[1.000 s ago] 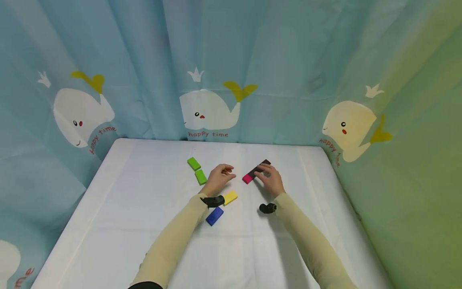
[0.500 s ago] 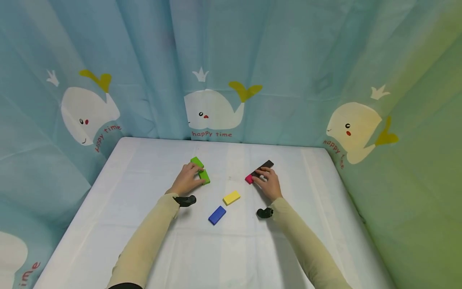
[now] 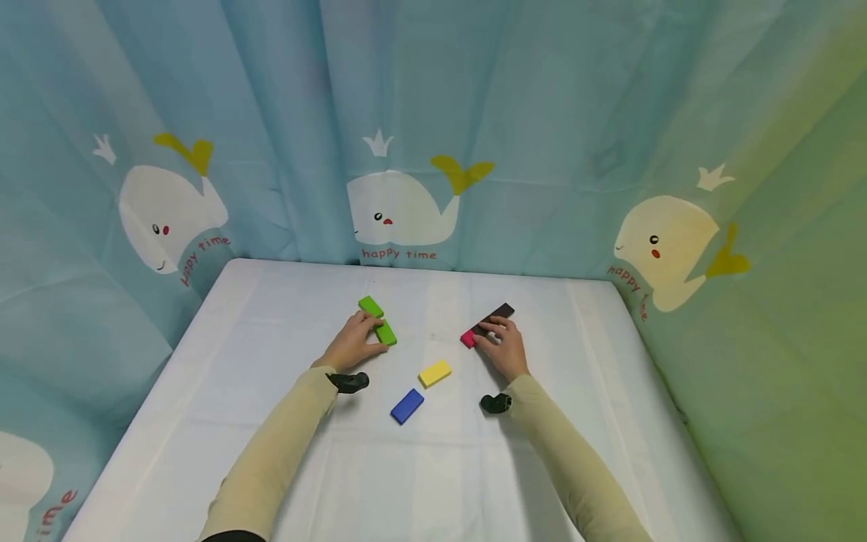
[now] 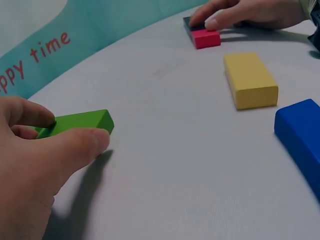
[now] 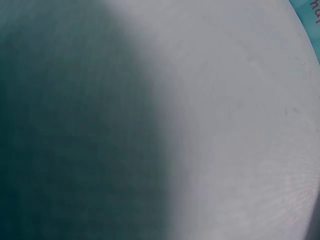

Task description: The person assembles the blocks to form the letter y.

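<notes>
My left hand (image 3: 351, 342) holds the nearer green block (image 3: 385, 333) between thumb and fingers; the left wrist view shows the thumb (image 4: 95, 142) along the block's near side. A second green block (image 3: 370, 306) lies just behind it, end to end at a slight angle. At the right, my right hand (image 3: 504, 348) is on a diagonal row, its fingers and thumb around the black block (image 3: 503, 309) close to where it meets the pink block (image 3: 467, 339). Fingers partly cover the row, so I cannot tell whether the dark stretch is one piece or more. The right wrist view shows no hand.
Between the hands lie a yellow block (image 3: 435, 373) and, nearer me, a blue block (image 3: 407, 406), apart from each other. All rest on a white-covered table (image 3: 433, 482). A blue-green curtain (image 3: 555, 113) with printed whales stands along its back and sides.
My left hand has moved left from the middle to the green blocks and taken hold of the nearer one. The right hand has slid slightly toward the pink end of its row.
</notes>
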Demonstrator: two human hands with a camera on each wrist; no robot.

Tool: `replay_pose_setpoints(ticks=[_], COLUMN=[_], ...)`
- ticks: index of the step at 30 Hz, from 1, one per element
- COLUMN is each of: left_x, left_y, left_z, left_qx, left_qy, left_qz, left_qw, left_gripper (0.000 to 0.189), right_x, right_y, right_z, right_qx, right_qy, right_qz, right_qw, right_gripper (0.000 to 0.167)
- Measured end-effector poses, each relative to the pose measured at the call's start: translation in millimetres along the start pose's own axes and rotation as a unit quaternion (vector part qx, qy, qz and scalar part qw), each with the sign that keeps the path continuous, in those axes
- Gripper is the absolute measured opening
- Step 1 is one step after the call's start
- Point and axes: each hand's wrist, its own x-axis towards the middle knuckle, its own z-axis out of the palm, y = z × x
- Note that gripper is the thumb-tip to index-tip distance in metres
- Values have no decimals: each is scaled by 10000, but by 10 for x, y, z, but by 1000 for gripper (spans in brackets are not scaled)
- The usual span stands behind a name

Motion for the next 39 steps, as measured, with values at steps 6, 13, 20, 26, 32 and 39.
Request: replay_pose_setpoints(ticks=[6,13,20,26,32,39], left_x=[22,33,67,126,316,517], left_y=[85,131,137,193,470,686], left_z=[18,21,63,182,296,480], left_qx=[-95,-158,-310,-283,-1283,-1707], left_qy=[187,277,327,438,815,792], left_qz=[23,-35,3,-116,-561,-1074], left_qw=[9998,9995,9990,9986,9868,9762], left_gripper=[55,55,54,54,52,48], right_x=[17,29,23,0,-7,-24], right_y=[-21,-50,-44,-30,-23,-27], right_z=[2,-37,-63,-73,-97,-98], right_qx=[194,381,484,399,390,437], right_qy=[-58,-163,-102,-139,-141,-183], right_qz=[-7,257,457,448,498,520], right_qw=[9998,9988,9977,9981,9979,9975], right_gripper=[39,41,40,42,41,40])
